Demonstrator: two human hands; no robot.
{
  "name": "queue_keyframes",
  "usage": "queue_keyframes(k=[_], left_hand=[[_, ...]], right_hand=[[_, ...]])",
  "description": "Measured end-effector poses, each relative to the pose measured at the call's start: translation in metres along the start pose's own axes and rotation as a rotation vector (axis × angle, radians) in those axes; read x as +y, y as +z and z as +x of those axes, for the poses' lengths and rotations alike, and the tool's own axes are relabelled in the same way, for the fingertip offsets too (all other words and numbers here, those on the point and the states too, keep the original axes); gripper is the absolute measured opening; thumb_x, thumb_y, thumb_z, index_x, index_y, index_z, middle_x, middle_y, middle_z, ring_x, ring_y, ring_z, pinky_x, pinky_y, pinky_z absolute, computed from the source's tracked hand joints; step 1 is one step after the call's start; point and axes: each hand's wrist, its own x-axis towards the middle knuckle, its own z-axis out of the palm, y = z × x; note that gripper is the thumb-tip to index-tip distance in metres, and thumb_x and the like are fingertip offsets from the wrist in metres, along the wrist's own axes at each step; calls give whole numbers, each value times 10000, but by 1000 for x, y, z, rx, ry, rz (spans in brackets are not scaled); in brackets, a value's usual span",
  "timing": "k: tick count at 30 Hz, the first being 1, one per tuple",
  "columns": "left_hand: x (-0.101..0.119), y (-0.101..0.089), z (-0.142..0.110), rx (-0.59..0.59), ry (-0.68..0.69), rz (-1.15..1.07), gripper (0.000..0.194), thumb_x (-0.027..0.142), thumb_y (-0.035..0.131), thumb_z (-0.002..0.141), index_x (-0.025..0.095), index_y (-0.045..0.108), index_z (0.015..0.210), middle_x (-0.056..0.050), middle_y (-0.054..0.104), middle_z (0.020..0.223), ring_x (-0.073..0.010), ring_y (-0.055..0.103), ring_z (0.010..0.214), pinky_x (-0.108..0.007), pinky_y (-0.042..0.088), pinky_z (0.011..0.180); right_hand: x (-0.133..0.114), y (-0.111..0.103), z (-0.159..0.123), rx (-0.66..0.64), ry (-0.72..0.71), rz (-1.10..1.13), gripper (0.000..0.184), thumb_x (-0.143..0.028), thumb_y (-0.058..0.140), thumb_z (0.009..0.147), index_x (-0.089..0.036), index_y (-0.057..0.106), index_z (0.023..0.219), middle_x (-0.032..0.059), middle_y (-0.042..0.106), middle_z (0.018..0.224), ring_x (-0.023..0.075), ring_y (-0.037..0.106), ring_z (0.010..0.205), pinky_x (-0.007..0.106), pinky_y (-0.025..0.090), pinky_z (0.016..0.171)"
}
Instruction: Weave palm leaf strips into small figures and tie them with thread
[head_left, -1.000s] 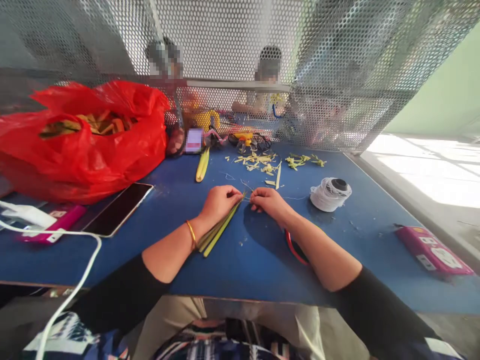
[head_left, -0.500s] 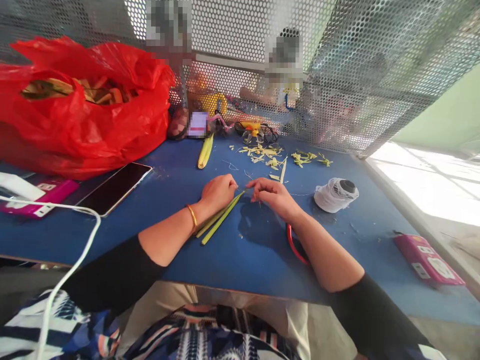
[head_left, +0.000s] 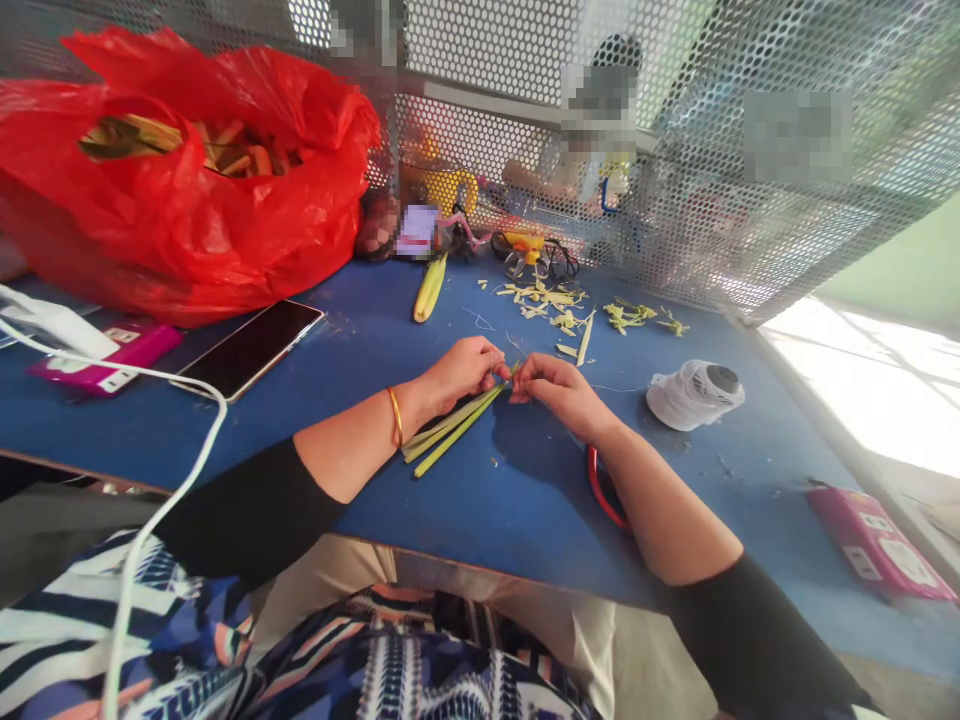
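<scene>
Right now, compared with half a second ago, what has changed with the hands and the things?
The right hand, then with fingers spread, has bunched them and come nearer the left hand, by the tip of the stems. Whether it holds anything is too small to tell. The spool, bag and phone stayed put, though the view shifted.

Over there I've got the bag [head_left: 255, 235] L on the table [head_left: 457, 520], w/ the phone [head_left: 255, 350] in front of it. Stalks [head_left: 454, 437] are approx. mid-table, thread spool [head_left: 686, 398] to their R; I see scraps [head_left: 545, 297] behind them, nearer the mesh partition [head_left: 491, 55].
</scene>
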Motion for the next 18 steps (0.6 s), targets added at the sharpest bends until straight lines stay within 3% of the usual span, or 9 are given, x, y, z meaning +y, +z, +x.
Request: queue_keyframes(k=[3, 9, 15, 18], left_hand=[[-3, 0, 0, -1, 46, 146, 233, 100, 478, 883, 175, 509, 664, 40, 511, 535, -60, 385, 437, -207, 271, 446], [-1, 0, 1, 20, 31, 208, 237, 50, 478, 841, 173, 513, 642, 47, 537, 527, -59, 419, 434, -211, 287, 453], [1, -5, 0, -67, -30, 132, 204, 99, 577, 835, 142, 604, 638, 21, 603, 567, -43, 432, 437, -198, 277, 436], [1, -6, -2, -87, -56, 111, 208, 144, 637, 825, 131, 635, 617, 4, 629, 588, -43, 460, 447, -194, 314, 437]], right_hand=[[0, -1, 0, -21, 5, -80, 62, -162, 486, 655, -216, 514, 648, -31, 610, 667, 131, 577, 661, 269, 469, 698], [-1, -1, -2, -34, -32, -215, 91, -144, 462, 656, -224, 503, 642, -26, 619, 636, 137, 548, 671, 250, 436, 670], [-1, -3, -1, 10, 20, -100, 43, -199, 496, 649, -207, 534, 632, -11, 633, 700, 127, 552, 647, 254, 428, 646], [-2, -5, 0, 70, 6, -76, 40, -222, 522, 655, -203, 552, 637, -31, 584, 624, 118, 516, 613, 248, 404, 621]])
